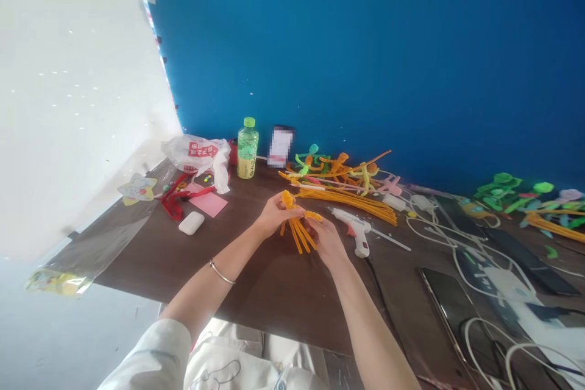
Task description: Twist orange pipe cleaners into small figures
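1. While both hands work above the dark wooden tabletop [237, 280], the left hand [276, 214] pinches the top of a bundle of orange pipe cleaners [297, 234], its fingers closed around the fuzzy head. The right hand [326, 241] grasps a crosswise orange stem [313, 216], though its fingertips are partly hidden.
2. The bundle hangs between the hands, at 12 o'clock from the chest, its loose ends splayed downward. The step in hand looks like shaping the stems, and the crosswise stem seems to call for a firm wrap around the bundle.
3. The stems are thin, fuzzy and bendable. A straight sheaf of them [351, 207] lies at 1 o'clock from the hands, and a white hot glue gun [355, 228] with a matte plastic body lies at 2 o'clock.
4. At 11 o'clock stand a green-capped plastic bottle [247, 149] and a crumpled white plastic bag [198, 155], with a sheet of pink paper [209, 202] nearer the hands.
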Available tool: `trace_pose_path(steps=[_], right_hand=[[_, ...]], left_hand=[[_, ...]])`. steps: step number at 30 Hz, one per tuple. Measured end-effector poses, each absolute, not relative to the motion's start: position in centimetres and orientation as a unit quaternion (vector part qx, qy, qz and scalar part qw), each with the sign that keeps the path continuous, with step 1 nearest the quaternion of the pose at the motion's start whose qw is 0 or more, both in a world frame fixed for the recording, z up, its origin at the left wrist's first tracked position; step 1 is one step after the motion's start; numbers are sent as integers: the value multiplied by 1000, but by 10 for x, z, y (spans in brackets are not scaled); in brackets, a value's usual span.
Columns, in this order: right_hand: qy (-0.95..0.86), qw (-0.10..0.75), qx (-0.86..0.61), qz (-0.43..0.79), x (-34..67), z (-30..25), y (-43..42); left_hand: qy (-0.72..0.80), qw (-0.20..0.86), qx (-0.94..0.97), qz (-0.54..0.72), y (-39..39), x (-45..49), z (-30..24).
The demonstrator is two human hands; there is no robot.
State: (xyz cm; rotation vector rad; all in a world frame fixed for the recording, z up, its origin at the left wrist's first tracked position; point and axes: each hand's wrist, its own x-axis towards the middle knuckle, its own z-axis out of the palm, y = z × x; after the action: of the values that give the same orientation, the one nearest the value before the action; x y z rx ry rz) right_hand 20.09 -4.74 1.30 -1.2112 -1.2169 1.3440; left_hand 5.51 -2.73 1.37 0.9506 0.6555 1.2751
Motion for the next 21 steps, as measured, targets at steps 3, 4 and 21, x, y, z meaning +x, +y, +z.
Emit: trace_pose_path(steps=[3,4,21], right_hand=[[-549,449,-535,459,196,12,-50],[-578,439,-550,413,195,13,-51],[-832,345,-434,-23,212,26,-54]], left_hand=[[323,616,404,594,-26,56,12],[334,599,404,605,-26,56,12],[392,501,547,544,-27,59,9]])
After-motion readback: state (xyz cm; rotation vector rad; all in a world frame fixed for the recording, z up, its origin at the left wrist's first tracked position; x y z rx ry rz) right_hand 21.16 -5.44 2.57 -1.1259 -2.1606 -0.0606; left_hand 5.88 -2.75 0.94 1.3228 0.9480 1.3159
